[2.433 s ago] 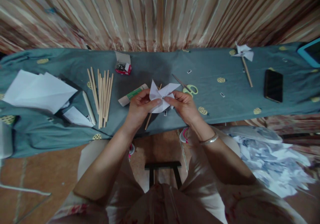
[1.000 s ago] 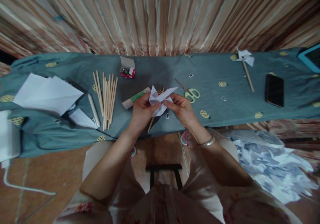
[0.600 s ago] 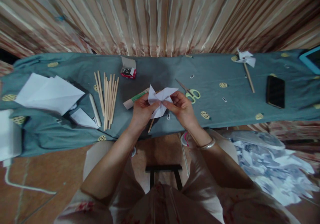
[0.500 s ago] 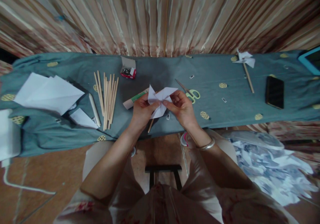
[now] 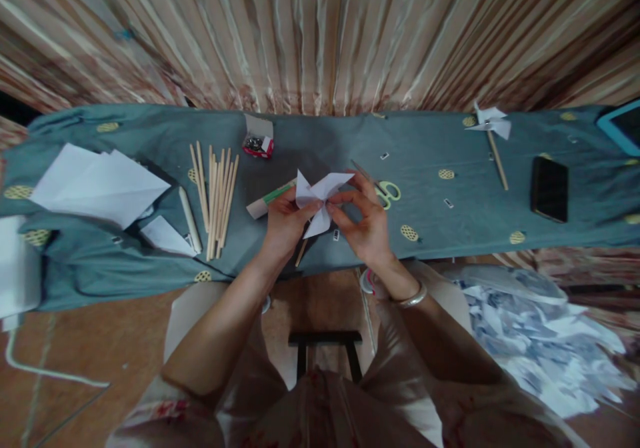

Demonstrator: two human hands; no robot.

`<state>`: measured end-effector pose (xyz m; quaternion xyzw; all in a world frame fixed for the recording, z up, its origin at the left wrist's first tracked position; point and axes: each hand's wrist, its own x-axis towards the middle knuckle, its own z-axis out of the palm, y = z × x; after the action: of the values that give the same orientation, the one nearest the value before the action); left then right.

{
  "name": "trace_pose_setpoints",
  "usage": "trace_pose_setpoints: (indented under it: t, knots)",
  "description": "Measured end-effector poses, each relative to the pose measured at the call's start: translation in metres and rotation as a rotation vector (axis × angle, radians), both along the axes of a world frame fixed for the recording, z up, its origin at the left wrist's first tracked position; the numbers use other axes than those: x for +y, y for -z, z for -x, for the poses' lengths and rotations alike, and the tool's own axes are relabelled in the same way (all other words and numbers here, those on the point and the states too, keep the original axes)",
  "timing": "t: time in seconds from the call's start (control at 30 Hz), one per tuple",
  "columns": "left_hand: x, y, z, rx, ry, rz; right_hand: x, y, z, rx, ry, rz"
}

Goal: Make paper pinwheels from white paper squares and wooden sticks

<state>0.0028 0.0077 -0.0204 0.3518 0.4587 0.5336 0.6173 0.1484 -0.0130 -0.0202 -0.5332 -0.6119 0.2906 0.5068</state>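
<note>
A white folded paper pinwheel (image 5: pixel 325 188) is held up over the middle of the table. My left hand (image 5: pixel 286 225) is closed on its left side, the thumb pressed near the centre. My right hand (image 5: pixel 365 225) pinches at the pinwheel's centre with thumb and finger; whether a small pin sits between them is hidden. Below the paper a wooden stick (image 5: pixel 301 252) shows in part on the cloth. Behind my left hand lies a green and white box (image 5: pixel 265 203), partly covered. Scissors with light green handles (image 5: pixel 387 193) lie just beyond my right hand.
Left on the blue-green cloth (image 5: pixel 320 141) are paper sheets (image 5: pixel 95 185), a white rod (image 5: pixel 190 220), several wooden sticks (image 5: pixel 215 201) and a red box of small metal pieces (image 5: pixel 258 143). At right are a finished pinwheel (image 5: pixel 493 125) and a phone (image 5: pixel 549 188). Paper scraps (image 5: pixel 545 341) fill a bag below.
My right hand's fingers have shifted from the pinwheel's right blade to a pinch at its centre. My left hand stays in place.
</note>
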Motion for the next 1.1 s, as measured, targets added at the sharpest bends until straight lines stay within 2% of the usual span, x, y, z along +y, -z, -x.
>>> trace_pose_setpoints:
  t: [0.2, 0.5, 0.77, 1.1]
  knots:
    - [-0.001, 0.002, 0.0, -0.004, 0.008, -0.015, 0.001, 0.003, 0.002, 0.011, -0.005, 0.016]
    - [-0.002, 0.002, 0.001, 0.018, 0.026, -0.044, 0.001, -0.002, 0.001, 0.055, -0.042, 0.055]
    - [-0.003, -0.004, 0.0, -0.008, 0.036, 0.001, 0.002, 0.0, -0.003, 0.036, -0.105, 0.058]
    - [-0.001, -0.006, 0.002, -0.003, -0.021, -0.007, -0.003, -0.002, -0.01, 0.131, -0.16, 0.107]
